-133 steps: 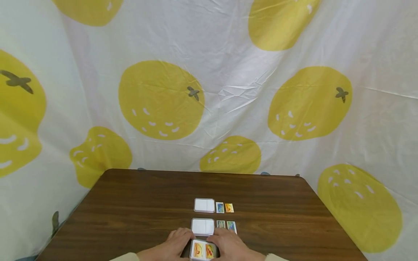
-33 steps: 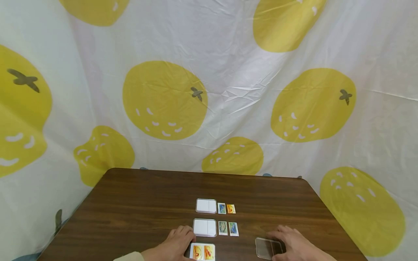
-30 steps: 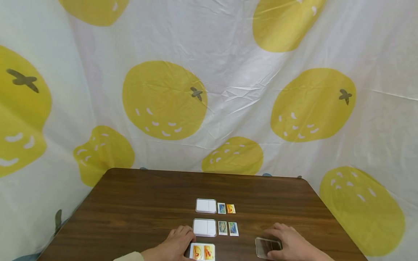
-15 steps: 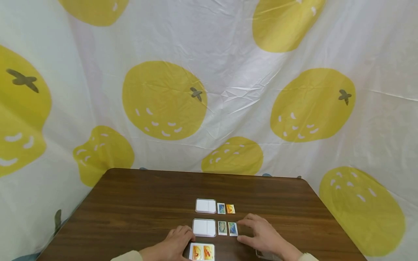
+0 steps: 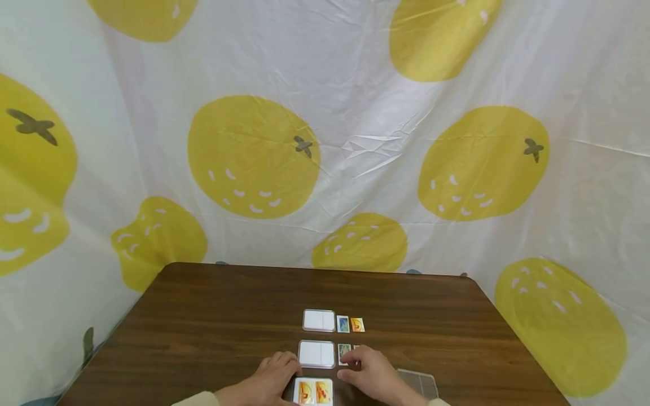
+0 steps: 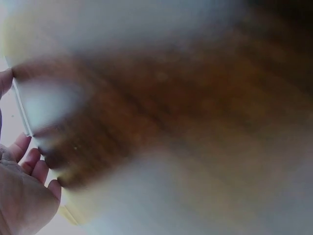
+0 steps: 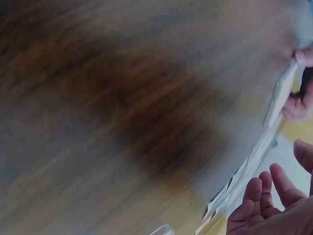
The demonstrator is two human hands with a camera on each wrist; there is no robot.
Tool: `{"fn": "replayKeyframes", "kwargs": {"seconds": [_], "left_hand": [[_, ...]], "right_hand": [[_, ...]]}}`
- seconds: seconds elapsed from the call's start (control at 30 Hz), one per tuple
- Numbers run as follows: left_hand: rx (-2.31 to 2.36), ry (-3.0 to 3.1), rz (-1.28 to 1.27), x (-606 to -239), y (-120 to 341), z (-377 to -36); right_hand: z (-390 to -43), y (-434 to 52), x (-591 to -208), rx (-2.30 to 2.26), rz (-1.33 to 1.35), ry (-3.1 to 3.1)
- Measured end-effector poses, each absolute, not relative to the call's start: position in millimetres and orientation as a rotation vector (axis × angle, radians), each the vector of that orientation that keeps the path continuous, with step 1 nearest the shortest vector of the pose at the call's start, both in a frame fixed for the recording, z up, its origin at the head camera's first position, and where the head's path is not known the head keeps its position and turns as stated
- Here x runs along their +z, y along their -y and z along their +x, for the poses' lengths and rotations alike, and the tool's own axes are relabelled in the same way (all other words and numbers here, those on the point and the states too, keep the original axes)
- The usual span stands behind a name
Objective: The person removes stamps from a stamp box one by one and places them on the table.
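Note:
At the near edge of the head view, my left hand (image 5: 269, 380) holds a flat clear case (image 5: 314, 384) at its left side, thumb and fingers spanning it. The case has a white insert bearing two orange stamps. My right hand (image 5: 376, 375) hovers with loosely bent fingers and nothing between them, beside the middle row. Its fingertips overlap a green stamp (image 5: 345, 351) in this view, and most of a second stamp (image 5: 357, 347) is hidden behind the hand. In the right wrist view, the right hand's fingers (image 7: 281, 188) are apart. A transparent lid (image 5: 429, 384) lies right of that hand.
Left of the middle stamps lies a second case (image 5: 317, 354) with a white insert. Farther back are a third case (image 5: 319, 320), a blue stamp (image 5: 343, 324) and an orange stamp (image 5: 358, 325). A lemon-print curtain (image 5: 355, 186) hangs behind the brown table (image 5: 228, 316).
Both hands were at the near case; the right hand then set the transparent lid down on the right, let go and moved left to the middle stamps. The left hand stayed at the case.

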State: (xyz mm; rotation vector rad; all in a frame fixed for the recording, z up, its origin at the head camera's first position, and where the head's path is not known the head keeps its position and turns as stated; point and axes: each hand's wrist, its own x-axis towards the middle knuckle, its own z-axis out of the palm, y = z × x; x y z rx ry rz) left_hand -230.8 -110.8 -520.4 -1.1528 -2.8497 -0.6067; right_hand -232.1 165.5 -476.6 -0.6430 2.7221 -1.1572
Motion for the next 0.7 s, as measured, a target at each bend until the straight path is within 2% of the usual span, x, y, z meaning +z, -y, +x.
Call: {"fn": "replayKeyframes", "kwargs": {"seconds": [0.7], "left_hand": [[-0.592,2.734,-1.243,-524.4,116.1,-230.8]], "right_hand": [[-230.3,-145.6,-490.7,-1.124,-0.635,-2.654]]}}
